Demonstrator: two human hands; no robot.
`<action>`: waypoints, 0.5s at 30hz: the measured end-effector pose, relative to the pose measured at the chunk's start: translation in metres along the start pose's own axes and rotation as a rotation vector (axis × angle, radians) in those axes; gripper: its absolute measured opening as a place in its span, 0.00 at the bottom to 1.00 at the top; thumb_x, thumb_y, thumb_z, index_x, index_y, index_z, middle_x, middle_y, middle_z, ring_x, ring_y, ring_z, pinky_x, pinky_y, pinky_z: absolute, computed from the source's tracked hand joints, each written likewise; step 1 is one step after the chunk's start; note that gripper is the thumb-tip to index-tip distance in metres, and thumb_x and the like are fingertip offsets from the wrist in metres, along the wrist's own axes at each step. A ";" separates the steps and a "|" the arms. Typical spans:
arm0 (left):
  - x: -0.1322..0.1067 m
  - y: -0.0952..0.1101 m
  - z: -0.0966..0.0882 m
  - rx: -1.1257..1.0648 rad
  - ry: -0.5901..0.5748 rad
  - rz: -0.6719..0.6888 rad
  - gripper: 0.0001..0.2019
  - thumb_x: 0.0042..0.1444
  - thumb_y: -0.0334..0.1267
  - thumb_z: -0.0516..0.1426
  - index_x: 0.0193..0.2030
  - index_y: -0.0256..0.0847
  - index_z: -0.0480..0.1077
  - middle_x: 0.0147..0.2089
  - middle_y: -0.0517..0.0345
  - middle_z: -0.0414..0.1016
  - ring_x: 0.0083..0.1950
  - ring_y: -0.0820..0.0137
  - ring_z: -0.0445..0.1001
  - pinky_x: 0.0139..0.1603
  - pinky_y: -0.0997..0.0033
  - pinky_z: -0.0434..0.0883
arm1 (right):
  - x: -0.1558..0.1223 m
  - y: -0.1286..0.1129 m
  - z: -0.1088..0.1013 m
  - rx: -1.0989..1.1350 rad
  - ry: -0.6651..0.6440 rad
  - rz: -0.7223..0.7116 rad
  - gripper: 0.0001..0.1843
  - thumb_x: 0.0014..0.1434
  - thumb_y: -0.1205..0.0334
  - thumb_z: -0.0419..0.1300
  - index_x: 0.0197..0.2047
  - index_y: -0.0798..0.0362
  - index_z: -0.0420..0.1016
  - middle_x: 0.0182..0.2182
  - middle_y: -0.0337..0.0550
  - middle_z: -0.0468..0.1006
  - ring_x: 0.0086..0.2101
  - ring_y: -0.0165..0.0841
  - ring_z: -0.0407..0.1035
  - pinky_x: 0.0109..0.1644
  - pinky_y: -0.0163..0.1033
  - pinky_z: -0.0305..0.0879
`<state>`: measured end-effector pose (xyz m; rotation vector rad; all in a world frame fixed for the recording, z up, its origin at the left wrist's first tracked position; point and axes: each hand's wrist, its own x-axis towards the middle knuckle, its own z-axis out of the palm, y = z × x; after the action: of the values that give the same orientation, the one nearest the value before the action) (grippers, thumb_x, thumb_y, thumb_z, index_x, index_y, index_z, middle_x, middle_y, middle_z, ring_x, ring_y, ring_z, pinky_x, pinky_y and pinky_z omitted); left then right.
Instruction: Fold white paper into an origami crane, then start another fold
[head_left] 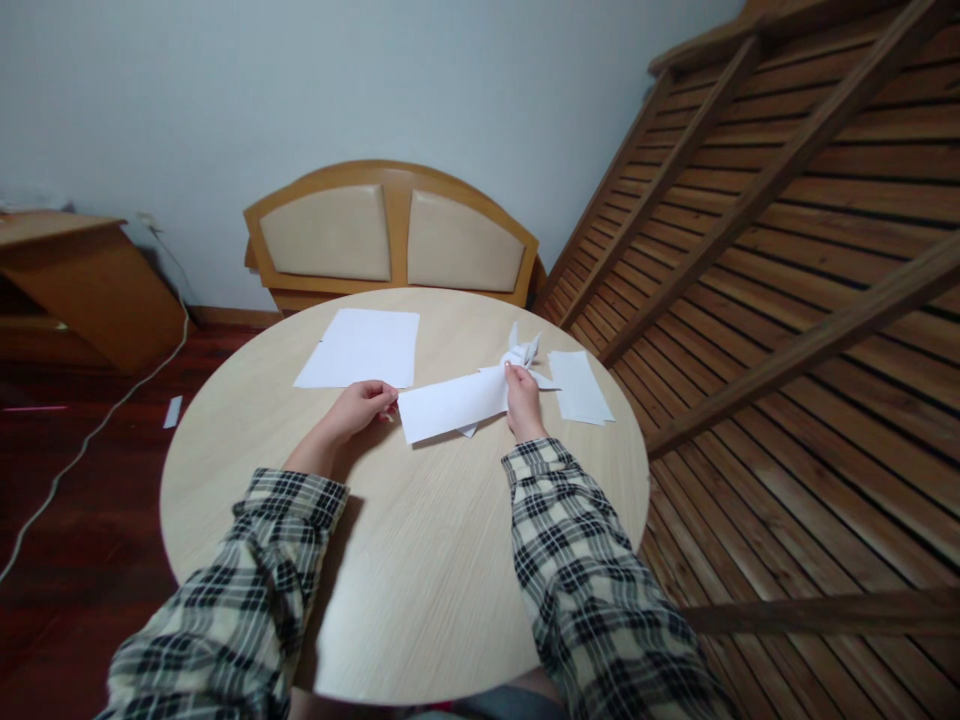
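Over the far-middle part of the round table (405,560), a white paper strip (454,405) spans both hands: the left hand (366,408) seems to pinch its left end, the right hand (524,402) pinches the right, thumb on top. Its long axis runs left to right, the right end pointing slightly farther away. The step looks like handling the strip; moving on calls for a light, even hold. Folded paper (521,352) sits just beyond the right hand.
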<state>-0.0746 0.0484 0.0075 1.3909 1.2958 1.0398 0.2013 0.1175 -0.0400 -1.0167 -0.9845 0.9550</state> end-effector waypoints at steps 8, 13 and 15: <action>0.004 -0.004 -0.012 -0.087 0.380 -0.009 0.08 0.51 0.41 0.59 0.33 0.37 0.72 0.36 0.47 0.78 0.29 0.70 0.71 0.28 0.69 0.70 | 0.001 -0.011 -0.004 0.259 0.177 0.096 0.12 0.49 0.53 0.64 0.32 0.52 0.71 0.27 0.36 0.76 0.30 0.31 0.68 0.34 0.35 0.65; 0.004 -0.011 -0.011 0.164 0.428 0.247 0.12 0.56 0.38 0.56 0.45 0.38 0.71 0.44 0.47 0.77 0.43 0.63 0.75 0.41 0.63 0.74 | -0.001 -0.012 -0.001 0.266 0.133 0.134 0.13 0.48 0.53 0.65 0.32 0.52 0.72 0.30 0.39 0.78 0.33 0.33 0.71 0.39 0.38 0.68; 0.002 -0.011 -0.007 0.349 0.324 0.364 0.19 0.55 0.35 0.57 0.55 0.40 0.68 0.52 0.44 0.74 0.50 0.60 0.73 0.49 0.58 0.72 | -0.003 -0.012 0.000 0.239 0.111 0.126 0.14 0.48 0.51 0.65 0.33 0.51 0.71 0.31 0.41 0.79 0.35 0.34 0.72 0.41 0.39 0.69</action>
<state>-0.0838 0.0510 -0.0020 1.8258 1.5484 1.3736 0.2023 0.1121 -0.0290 -0.9275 -0.7018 1.0807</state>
